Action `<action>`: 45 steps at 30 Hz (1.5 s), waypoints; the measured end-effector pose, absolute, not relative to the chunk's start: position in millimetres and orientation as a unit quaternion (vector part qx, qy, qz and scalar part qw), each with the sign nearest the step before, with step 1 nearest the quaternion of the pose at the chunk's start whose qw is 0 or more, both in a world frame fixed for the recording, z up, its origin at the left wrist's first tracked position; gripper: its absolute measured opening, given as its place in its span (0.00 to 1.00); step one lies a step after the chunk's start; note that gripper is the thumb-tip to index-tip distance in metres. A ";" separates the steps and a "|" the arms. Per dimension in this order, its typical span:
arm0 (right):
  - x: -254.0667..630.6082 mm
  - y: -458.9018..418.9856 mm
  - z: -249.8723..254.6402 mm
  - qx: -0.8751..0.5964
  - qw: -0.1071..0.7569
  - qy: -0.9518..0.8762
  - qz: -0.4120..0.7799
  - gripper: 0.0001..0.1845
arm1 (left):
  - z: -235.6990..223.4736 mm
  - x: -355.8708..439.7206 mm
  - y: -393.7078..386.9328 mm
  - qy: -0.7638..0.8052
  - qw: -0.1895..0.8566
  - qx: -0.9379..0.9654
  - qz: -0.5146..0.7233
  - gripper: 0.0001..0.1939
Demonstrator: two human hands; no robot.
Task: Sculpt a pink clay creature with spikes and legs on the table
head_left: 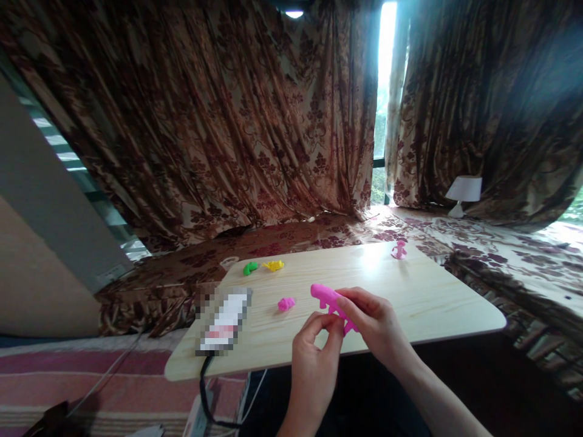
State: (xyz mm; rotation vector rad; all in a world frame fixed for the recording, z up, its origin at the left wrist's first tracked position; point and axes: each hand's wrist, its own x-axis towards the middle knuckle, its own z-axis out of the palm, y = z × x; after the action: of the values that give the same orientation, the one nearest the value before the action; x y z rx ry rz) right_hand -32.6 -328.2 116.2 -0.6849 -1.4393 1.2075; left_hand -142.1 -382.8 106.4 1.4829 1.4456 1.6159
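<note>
A clear container (229, 262) with a rounded rim sits at the far left corner of the worktop (410, 285); whether it rests on the surface or just behind it I cannot tell, and its contents cannot be made out

The long pink piece (324, 294) is held up over the near part of the worktop, between the two hands. Its long axis slants across the view: the rounded end points to the far left, the other end drops toward the near right, and a row of short stubs juts down from its lower left side

The right grip (376, 315) is closed around the piece from the right — thumb on the near face, fingers going behind — so that the rounded end sticks out free to the left. The left grip (316, 352) comes from below, thumb and forefinger brought together in a pinch on the stubbed side, its other fingers curled

Beyond the left hand lies a small pink lump (286, 303); farther off, a green piece (249, 268) and a yellow piece (274, 265) lie near each other, and a pink figure (399, 249) stands upright at the far right corner
</note>
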 end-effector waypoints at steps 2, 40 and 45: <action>-31.4 -324.7 114.8 -0.293 0.545 -0.588 0.521 0.12 | 105.3 -142.9 -384.0 0.533 0.260 0.541 0.597 0.10; -17.3 -330.9 114.8 -0.279 0.523 -0.556 0.583 0.20 | 94.8 -141.3 -382.8 0.560 0.200 0.551 0.585 0.05; -21.7 -331.5 112.6 -0.266 0.532 -0.553 0.584 0.14 | 97.2 -142.9 -381.6 0.556 0.215 0.540 0.595 0.06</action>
State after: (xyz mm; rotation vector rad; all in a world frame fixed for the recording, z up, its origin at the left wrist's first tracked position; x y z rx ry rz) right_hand -21.7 -331.5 112.6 -0.6347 -1.3186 1.3937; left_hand -142.9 -381.6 97.2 1.4969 1.5419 1.6490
